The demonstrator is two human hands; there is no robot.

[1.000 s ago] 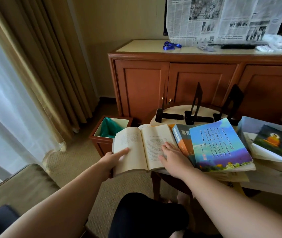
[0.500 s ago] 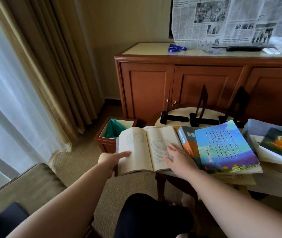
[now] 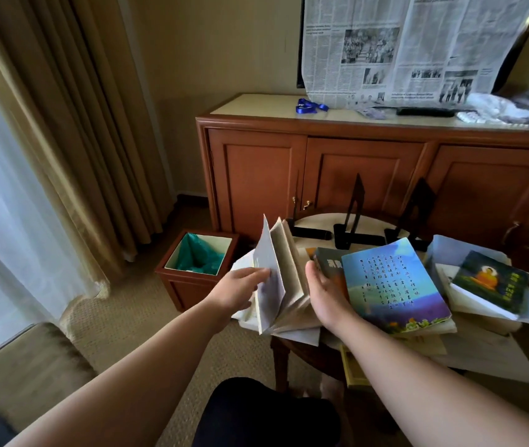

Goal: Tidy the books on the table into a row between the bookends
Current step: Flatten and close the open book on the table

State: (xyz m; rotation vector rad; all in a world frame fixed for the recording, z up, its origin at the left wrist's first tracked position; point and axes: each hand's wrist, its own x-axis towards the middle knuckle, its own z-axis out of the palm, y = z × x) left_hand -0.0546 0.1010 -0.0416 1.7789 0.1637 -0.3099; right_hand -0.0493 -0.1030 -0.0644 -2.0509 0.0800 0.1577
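Observation:
A pale paperback book stands half folded on the left edge of the small round table, its pages fanned upward. My left hand pushes its left cover up with straight fingers. My right hand lies flat against the book's right side. Beside it lie a dark book and a blue book with script. Further right a green book with an orange figure tops a pile. Three black bookends stand at the table's back.
A wooden bin with a green liner stands on the carpet left of the table. Behind is a wooden sideboard with a newspaper hanging over it. A padded seat is at the lower left.
The open book has been folded up from flat: my left hand lifted its left half while my right hand moved to its right side. The view shifted lower.

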